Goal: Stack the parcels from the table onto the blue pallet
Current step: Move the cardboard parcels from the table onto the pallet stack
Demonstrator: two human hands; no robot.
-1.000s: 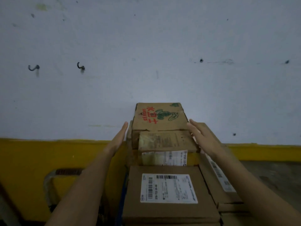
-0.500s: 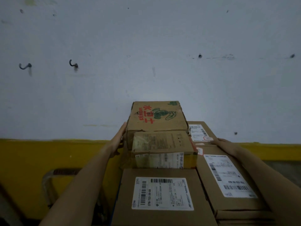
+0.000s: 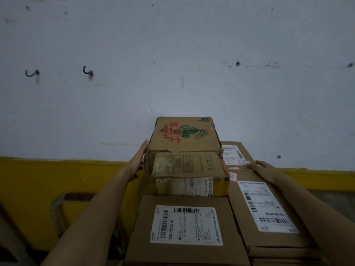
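**Both hands flat on a stack of parcels against the wall**

Head view: a stack of brown cardboard parcels fills the lower centre and lower right of the frame, close to a pale wall (image 3: 172, 54) with a yellow band (image 3: 38, 179) along its foot. What the stack stands on is hidden.

Highest, at centre, sits a worn brown carton with red characters and a green drawing (image 3: 184, 135). The left hand (image 3: 138, 160) lies against this carton's left side, fingers straight and together, palm pressed to the cardboard, curled round nothing.

Just in front of and below the printed carton is a smaller taped brown box with a yellowed label (image 3: 188, 169). Nearer the camera, at lower centre, lies a flat brown box with a white barcode label (image 3: 184, 227).

At right, a long brown box with a white shipping label (image 3: 269, 208) lies beside these. Beyond it, a further labelled brown box (image 3: 234, 152) touches the wall. The right hand (image 3: 263, 168) rests flat where these two boxes meet, fingers extended towards centre frame, gripping nothing.

At upper left, two dark metal hooks (image 3: 87, 71) stick out of the wall. At lower left a curved grey metal handle with a ribbed grip (image 3: 63, 202) stands before the yellow band
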